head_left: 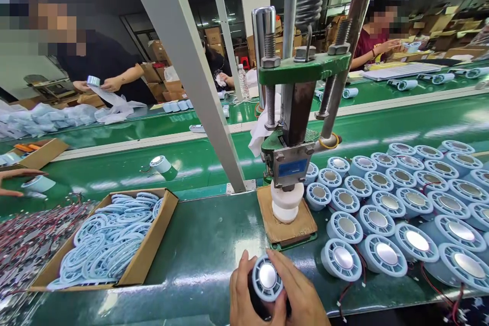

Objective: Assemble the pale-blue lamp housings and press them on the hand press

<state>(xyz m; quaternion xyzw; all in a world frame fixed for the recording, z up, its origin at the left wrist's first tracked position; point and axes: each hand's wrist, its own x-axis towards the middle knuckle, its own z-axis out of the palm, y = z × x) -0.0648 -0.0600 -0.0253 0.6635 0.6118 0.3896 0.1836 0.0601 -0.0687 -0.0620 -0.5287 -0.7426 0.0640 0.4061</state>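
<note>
Both of my hands are at the bottom centre, at the front of the green table. My left hand (244, 293) and my right hand (300, 290) hold one round light-blue part (268, 278) between them, its silver disc facing up. The fingers wrap round its sides. Just beyond stands a green hand press (294, 158), with a white round block (286, 201) under its ram on a cardboard-covered base (305, 224). Many similar blue parts (378, 219) with silver centres stand in rows to the right, some with red and black wires.
A cardboard box (158, 237) of light-blue rings sits left, beside a heap of wired pieces (42, 234). A grey post (191, 61) rises behind. Across the green belt (198, 163), people work; another person's hand (15, 181) reaches in at far left.
</note>
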